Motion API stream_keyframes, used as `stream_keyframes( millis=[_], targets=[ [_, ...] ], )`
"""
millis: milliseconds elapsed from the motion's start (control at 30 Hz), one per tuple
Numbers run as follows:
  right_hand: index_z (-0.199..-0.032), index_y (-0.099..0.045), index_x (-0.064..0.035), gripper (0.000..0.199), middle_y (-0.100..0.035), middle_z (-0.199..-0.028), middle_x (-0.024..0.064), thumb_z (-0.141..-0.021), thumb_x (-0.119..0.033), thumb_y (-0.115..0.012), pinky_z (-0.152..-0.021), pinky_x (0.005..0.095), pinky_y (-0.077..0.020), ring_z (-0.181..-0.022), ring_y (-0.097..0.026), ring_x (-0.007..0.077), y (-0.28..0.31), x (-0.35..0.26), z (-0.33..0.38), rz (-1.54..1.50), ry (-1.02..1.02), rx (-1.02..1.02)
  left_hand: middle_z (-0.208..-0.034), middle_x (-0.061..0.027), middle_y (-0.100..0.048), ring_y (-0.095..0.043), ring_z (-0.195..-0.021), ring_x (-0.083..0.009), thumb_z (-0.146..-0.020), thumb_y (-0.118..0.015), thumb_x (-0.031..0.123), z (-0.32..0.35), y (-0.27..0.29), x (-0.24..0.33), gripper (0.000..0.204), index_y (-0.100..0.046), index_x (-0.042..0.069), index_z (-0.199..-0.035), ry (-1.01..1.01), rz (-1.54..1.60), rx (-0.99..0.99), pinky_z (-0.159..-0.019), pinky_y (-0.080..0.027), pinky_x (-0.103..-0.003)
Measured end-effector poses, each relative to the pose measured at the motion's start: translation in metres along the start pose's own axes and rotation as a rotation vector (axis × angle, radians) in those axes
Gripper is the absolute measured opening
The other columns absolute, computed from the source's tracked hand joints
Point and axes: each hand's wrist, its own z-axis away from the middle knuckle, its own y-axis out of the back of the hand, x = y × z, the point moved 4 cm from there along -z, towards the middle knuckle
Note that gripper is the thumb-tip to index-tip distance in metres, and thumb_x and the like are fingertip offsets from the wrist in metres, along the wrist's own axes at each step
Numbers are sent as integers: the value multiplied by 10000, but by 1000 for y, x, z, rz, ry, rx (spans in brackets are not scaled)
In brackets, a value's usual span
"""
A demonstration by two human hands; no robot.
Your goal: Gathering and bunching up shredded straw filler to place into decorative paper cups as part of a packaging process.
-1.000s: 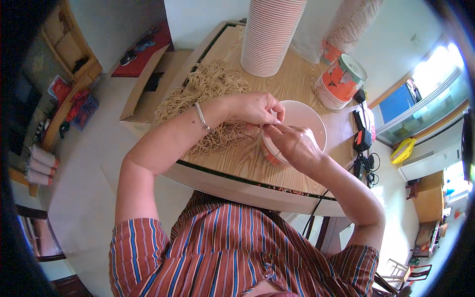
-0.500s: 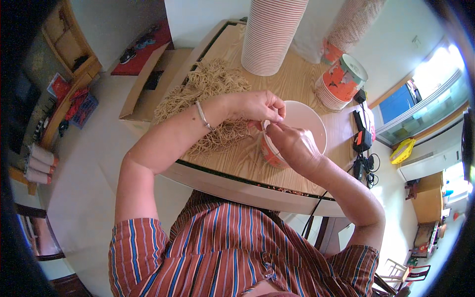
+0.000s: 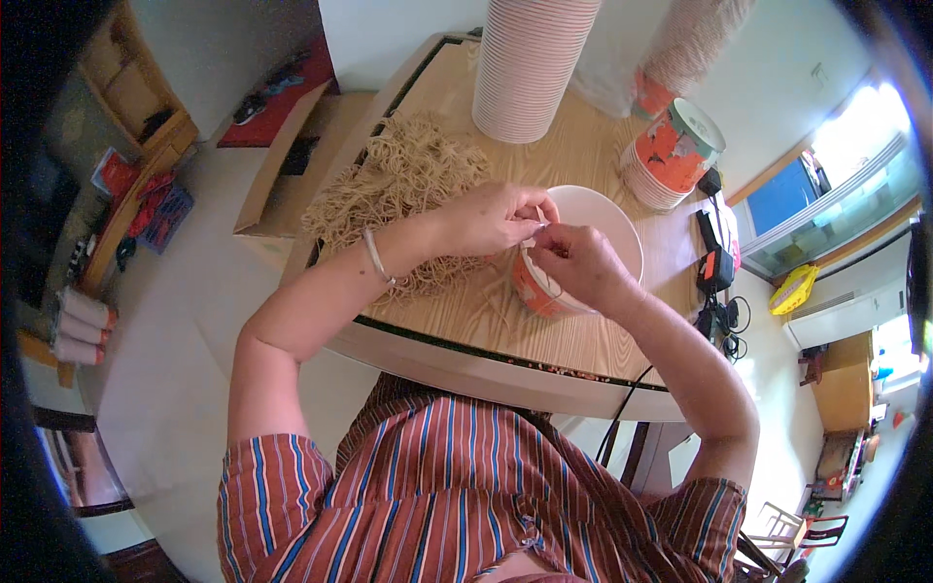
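Head view showed little change across the last second: both hands stayed at the near rim of the white paper bowl (image 3: 583, 248), drawing slightly closer together over its edge, so the work with the strands read as ongoing rather than finished. Left hand (image 3: 491, 219) was curled, fingertips pinching a few thin pale noodle strands at the rim; right hand (image 3: 573, 262) was also closed in a pinch just beside it, fingertips nearly touching the left's, covering part of the bowl's orange-printed side. Bowl stood upright on the wooden table (image 3: 573, 330), near its front edge; whatever lay inside was mostly hidden by the hands, the visible inner wall bare white. Loose heap of dry noodles (image 3: 403, 185) lay on the table to the left, under the left wrist. Tall stack of paper bowls (image 3: 530, 63) stood behind, a shorter tilted stack of orange-printed bowls (image 3: 671, 155) to the right.
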Motion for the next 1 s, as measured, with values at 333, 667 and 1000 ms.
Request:
stream_keyframes(
  millis=[333, 667, 1000],
  targets=[
    [-836, -622, -43, 187, -446, -624, -28, -934, -195, -576, -367, 218, -218, -444, -341, 44, -4, 25, 3, -947, -561, -354, -980, -93, -601, -607, -758, -192, -824, -680, 12, 41, -14, 24, 279, -587, 88, -1076, -272, -392, 333, -654, -515, -335],
    [-842, -588, -74, 198, -431, -614, -42, -972, -214, -536, -363, 212, -201, -447, -330, 34, -5, 17, 6, -1024, -572, -390, -872, -59, -538, -612, -814, -227, -816, -635, 152, 46, -33, 58, 108, -646, 106, -913, -526, -934, 213, -675, -517, -365],
    [-879, -584, -79, 166, -448, -614, -41, -975, -202, -527, -358, 214, -211, -446, -337, 32, -10, 27, 3, -990, -513, -387, -858, -49, -539, -613, -803, -209, -751, -629, 139, 34, -38, 62, 113, -610, 72, -840, -709, -1036, 120, -694, -516, -356]
  ],
)
